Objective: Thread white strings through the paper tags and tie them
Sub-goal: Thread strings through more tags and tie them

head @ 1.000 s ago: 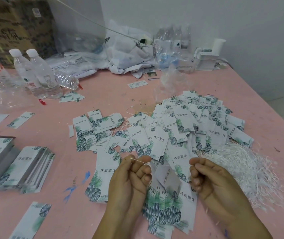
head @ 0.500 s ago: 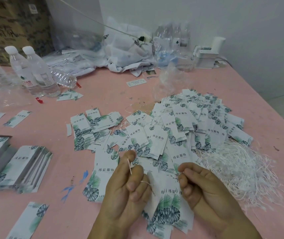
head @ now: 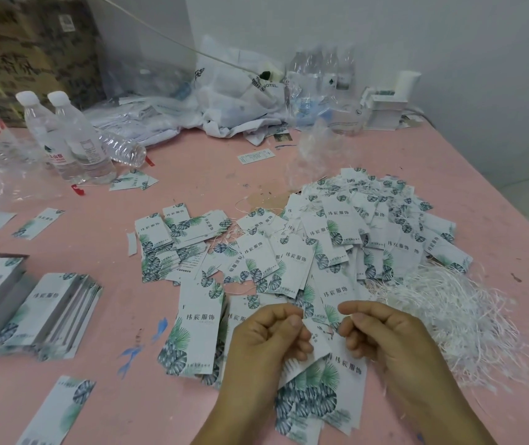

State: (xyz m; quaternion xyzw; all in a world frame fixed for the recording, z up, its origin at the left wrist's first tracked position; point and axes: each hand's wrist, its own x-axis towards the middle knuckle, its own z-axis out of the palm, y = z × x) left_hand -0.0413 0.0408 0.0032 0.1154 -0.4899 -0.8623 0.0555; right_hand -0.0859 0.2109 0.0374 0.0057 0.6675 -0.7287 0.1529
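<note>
Pink desk [head: 192,175]; two hands, left hand [head: 266,340] and right hand [head: 382,335], each grip pinched shut on one paper tag [head: 321,345] held low centre; white strings [head: 449,313] heaped right; two upright bottles [head: 64,133].

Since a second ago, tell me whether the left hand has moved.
Yes. The left hand has shifted right, off the flat leaf-print tag, toward the right hand.

A heap of tags [head: 369,232] lies mid-tabletop [head: 192,175], strings [head: 449,309] toward the right edge, stacked tags [head: 32,309] at the left edge, bottles [head: 73,136] toward the far-left corner.
</note>
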